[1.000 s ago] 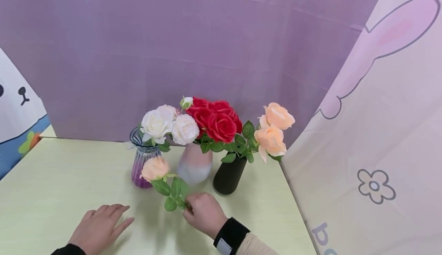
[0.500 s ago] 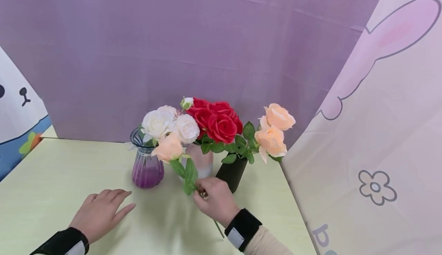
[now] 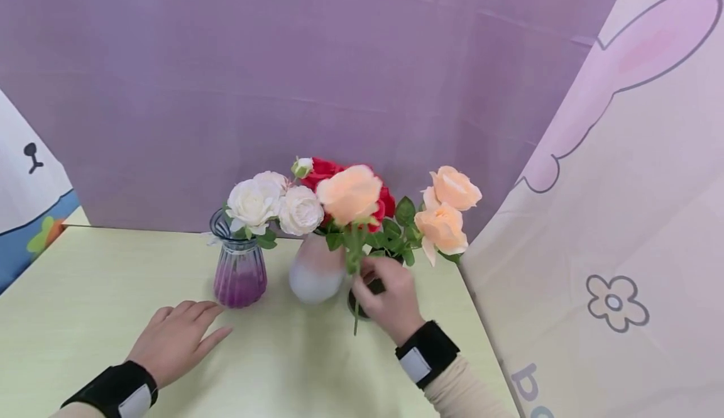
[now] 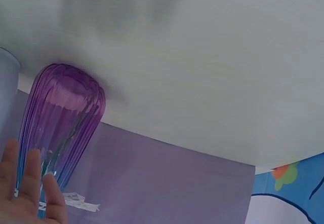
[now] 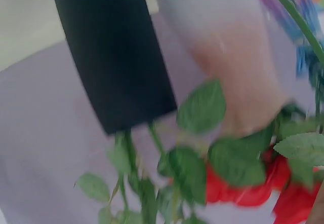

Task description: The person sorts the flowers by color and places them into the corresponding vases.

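Note:
My right hand (image 3: pixel 390 295) pinches the green stem of a peach rose (image 3: pixel 351 193), held upright in front of the red roses (image 3: pixel 387 203). Behind that hand stands a black vase (image 5: pixel 114 57), partly hidden in the head view, with two peach roses (image 3: pixel 442 229) leaning right out of it. A pink and white vase (image 3: pixel 317 270) carries the red roses. My left hand (image 3: pixel 180 337) hovers low over the table, fingers extended, holding nothing. Beyond its fingertips is a ribbed purple glass vase (image 3: pixel 240 276) with white roses (image 3: pixel 254 205).
The pale table (image 3: pixel 113 280) ends at a purple backdrop (image 3: pixel 254 91) behind the vases. A printed pinkish-white sheet (image 3: pixel 565 248) borders its right side. A ribbon (image 4: pixel 81 202) is tied round the purple vase's neck.
The right hand has carried the peach rose up and to the right, from before the purple vase to before the red roses, turning it upright. The left hand has shifted slightly forward and right.

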The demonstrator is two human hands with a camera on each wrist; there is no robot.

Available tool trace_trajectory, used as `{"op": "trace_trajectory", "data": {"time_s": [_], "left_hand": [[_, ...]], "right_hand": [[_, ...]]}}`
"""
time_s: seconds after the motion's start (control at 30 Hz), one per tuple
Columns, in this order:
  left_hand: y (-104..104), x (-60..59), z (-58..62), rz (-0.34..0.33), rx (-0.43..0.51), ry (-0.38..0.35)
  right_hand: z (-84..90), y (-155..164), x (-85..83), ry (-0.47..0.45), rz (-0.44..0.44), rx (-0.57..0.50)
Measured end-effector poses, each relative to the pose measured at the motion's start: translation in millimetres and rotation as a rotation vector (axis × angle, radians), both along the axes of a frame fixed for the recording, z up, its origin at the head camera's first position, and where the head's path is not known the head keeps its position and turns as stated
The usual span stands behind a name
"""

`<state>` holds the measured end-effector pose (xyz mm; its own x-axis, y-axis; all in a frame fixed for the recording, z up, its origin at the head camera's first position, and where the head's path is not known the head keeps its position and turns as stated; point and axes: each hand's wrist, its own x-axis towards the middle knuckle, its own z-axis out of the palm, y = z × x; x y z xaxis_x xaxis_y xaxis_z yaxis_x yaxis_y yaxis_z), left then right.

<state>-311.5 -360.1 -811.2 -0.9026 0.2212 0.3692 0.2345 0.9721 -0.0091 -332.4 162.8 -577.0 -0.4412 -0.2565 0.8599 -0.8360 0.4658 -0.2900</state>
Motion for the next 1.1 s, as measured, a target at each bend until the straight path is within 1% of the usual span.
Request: {"op": "trace_trajectory", "data": {"time_s": [0.1, 0.2, 0.3, 0.37, 0.47, 0.57, 0.6, 0.67, 0.73, 0.8, 0.93, 1.03, 1.1], "left_hand": [[11, -2.7, 8.7, -0.030, -0.002, 0.008], [21, -5.1, 18.8, -0.034, -0.015, 0.008], [29, -8.7, 26.3, -0.036, -0.021, 0.009], [34, -11.5, 29.3, -0.041, -0.020, 0.005], [40, -14.9, 32.6, -0.052, -0.013, 0.006], [47, -16.3, 34.1, -0.063, -0.008, 0.013], [49, -16.0, 34.3, -0.064, -0.005, 0.015], [52, -14.8, 34.7, -0.071, -0.001, 0.010], [54, -13.2, 34.8, -0.080, 0.004, 0.007], [56, -12.3, 34.4, -0.083, 0.008, 0.011], [59, -12.2, 31.7, -0.093, 0.013, 0.024], [61, -12.5, 28.4, -0.103, 0.010, 0.028], [62, -12.4, 25.3, -0.108, 0.008, 0.029]], "right_hand": [[20.8, 20, -10.8, 0.019, -0.030, -0.068], [41.2, 36, -19.8, 0.053, -0.080, -0.119], [62.2, 51, -24.9, 0.114, -0.131, -0.155], [77.1, 60, -25.7, 0.123, -0.138, -0.199], [104.0, 72, -21.0, 0.112, -0.146, -0.256], [128.9, 83, -13.2, 0.069, -0.158, -0.340], [135.7, 86, -9.8, 0.067, -0.171, -0.359], [143.6, 92, -6.7, 0.057, -0.193, -0.398], [145.3, 99, -8.0, 0.049, -0.206, -0.415], [140.6, 105, -12.6, 0.044, -0.203, -0.406], [119.4, 117, -29.6, 0.007, -0.178, -0.376], [101.1, 123, -40.8, -0.006, -0.225, -0.326], [90.8, 126, -46.9, -0.012, -0.279, -0.280]]}}
